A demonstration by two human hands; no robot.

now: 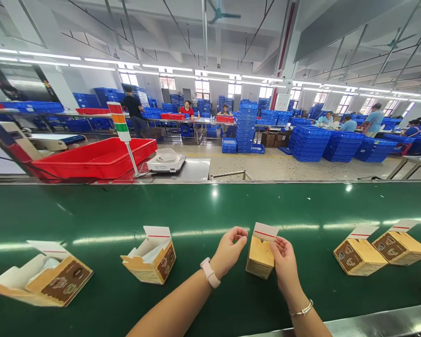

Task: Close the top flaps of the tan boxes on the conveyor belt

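A small cardboard box [260, 257], tan with a raised white flap [265, 231] bearing a red line, stands on the green conveyor belt [210, 304]. Its top panels are folded in, and the flap at the back is upright. My right hand [284, 260] is at the box's right side, thumb against its top edge and fingers curled near the flap's corner. Just left of the box, my left hand [230, 250] is apart from it, fingers bent with a small gap to the thumb. Nothing shows in this left hand.
Left on the belt are open boxes, one [149, 257] nearer and one [44, 276] farther, with pale contents. Two boxes with closed tops [361, 256] stand right. Beyond the belt are a red tray [98, 159], a scale [166, 160], a signal light [119, 121] and blue crates [307, 142]. People work farther back.
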